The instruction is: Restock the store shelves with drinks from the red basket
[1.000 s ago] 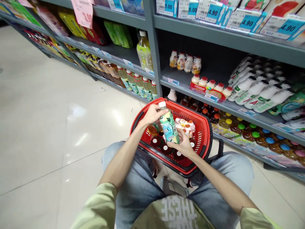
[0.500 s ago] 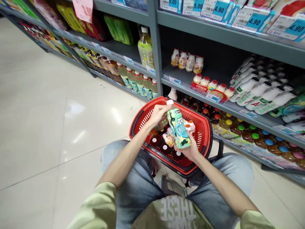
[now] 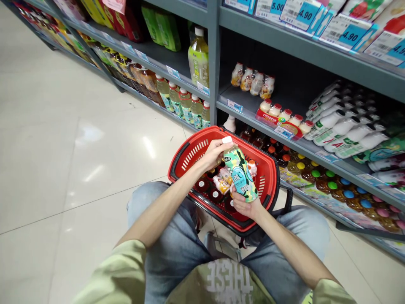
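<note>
A drink bottle (image 3: pixel 242 175) with a teal, yellow and black label and a white cap is held tilted over the red shopping basket (image 3: pixel 193 145). My left hand (image 3: pixel 215 155) is closed around its neck, just under the cap. Around its lower end wraps my right hand (image 3: pixel 247 206), fingers closed on the label side. Below, the basket holds a pack of small milk drinks (image 3: pixel 222 181) and several dark bottles (image 3: pixel 215 194) with pale-topped caps. My hands and the bottle hide part of what lies in there.
Grey shelves (image 3: pixel 213 63) run along the far side. Small bottle packs (image 3: pixel 253 80), a red-boxed pack (image 3: pixel 281 120) and white bottles (image 3: pixel 343 126) stand there. Coloured-cap bottles (image 3: pixel 348 194) fill the bottom shelf. The basket's black handle (image 3: pixel 289 198) sticks out right. Tiled floor (image 3: pixel 79 160) stretches left.
The bottle has been turned about its length, so another part of its label shows. My right fingers have shifted round its lower end; my left hand stays at the neck. The view has shifted slightly.
</note>
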The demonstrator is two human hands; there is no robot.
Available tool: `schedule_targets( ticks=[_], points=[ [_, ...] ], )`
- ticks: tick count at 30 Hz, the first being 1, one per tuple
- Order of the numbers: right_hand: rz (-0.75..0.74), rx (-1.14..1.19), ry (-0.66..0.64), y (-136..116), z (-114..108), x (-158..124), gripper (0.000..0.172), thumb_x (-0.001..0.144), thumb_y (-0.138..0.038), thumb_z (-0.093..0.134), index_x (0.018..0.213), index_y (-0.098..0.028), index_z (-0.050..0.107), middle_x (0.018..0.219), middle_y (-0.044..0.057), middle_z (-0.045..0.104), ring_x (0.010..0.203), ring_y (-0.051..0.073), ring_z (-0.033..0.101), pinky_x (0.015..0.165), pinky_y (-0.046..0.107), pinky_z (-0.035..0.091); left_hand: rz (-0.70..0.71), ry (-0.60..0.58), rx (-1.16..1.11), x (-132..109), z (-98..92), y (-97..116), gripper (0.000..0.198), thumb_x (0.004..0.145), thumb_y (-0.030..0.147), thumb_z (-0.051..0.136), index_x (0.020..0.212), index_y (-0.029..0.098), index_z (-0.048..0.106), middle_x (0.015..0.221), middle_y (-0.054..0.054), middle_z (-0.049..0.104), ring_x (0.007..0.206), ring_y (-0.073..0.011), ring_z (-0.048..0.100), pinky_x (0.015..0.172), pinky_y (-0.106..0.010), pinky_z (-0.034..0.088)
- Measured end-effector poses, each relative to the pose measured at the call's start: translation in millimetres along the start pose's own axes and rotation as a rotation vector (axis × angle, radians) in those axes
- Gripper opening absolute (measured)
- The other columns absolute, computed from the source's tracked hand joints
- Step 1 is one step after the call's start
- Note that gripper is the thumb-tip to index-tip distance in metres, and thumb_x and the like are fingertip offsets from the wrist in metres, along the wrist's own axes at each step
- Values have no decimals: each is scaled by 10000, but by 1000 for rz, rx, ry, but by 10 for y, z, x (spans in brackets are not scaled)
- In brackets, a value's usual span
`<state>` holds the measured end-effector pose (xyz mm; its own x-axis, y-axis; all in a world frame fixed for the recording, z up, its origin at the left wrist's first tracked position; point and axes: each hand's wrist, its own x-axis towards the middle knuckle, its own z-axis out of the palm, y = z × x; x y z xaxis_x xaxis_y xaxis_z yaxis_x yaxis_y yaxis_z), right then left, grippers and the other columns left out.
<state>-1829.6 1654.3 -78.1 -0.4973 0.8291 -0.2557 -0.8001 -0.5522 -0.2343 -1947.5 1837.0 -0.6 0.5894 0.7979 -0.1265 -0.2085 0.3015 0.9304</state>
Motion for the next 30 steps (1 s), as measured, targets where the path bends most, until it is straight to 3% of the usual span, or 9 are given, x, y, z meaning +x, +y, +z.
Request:
schedule_targets(
  ticks=[3,7,10,15,19,24,30],
  points=[
    [-38,-61,94,-24,53,23,396,941,-495,468,956,-136,633,588,-28,500,367,71,271,332,197,263,56,32,-16,12,-23,-10,365,625,439,877,787,154,716,680,8,635,621,-124,572,598,-242,439],
    [-128,-208,278,-41,127,80,640,899,-710,428,1010,-128,671,650,54,601,469,146,463,387,249,349,106,93,57,55,-69,-59,293,659,372,848,801,174,685,686,36,587,600,-101,505,561,-229,384],
    [-213,-385,397,-41,152,102,661,892,-754,447,1033,-150,674,730,76,655,570,198,564,464,301,442,110,147,70,89,-94,-76,280,646,350,824,801,179,665,681,43,569,581,-98,466,545,-232,355],
    [-527,-938,596,-22,138,69,536,809,-638,712,1051,-162,670,956,78,707,871,245,654,805,391,550,152,158,76,109,-118,-49,243,642,307,782,804,189,646,640,59,531,554,-98,435,541,-237,337],
    [-784,-1296,799,20,143,76,672,668,-496,884,1198,-176,623,1121,101,688,1014,272,648,935,438,534,210,153,110,92,-128,-28,210,648,278,757,806,191,651,629,62,512,558,-100,427,550,-237,329],
    [-1182,-1691,918,-73,97,70,617,747,-405,852,1263,-185,595,1149,107,581,1073,260,604,955,441,527,255,230,144,95,-142,-70,170,651,290,715,770,187,650,661,43,543,607,-116,460,591,-243,351],
    [-1484,-2158,930,-326,-35,-32,477,868,-334,747,1303,-232,578,1143,119,551,1061,286,577,906,486,497,245,290,174,124,-139,-132,136,662,303,672,715,181,644,713,22,594,665,-131,496,638,-248,387]
  ],
)
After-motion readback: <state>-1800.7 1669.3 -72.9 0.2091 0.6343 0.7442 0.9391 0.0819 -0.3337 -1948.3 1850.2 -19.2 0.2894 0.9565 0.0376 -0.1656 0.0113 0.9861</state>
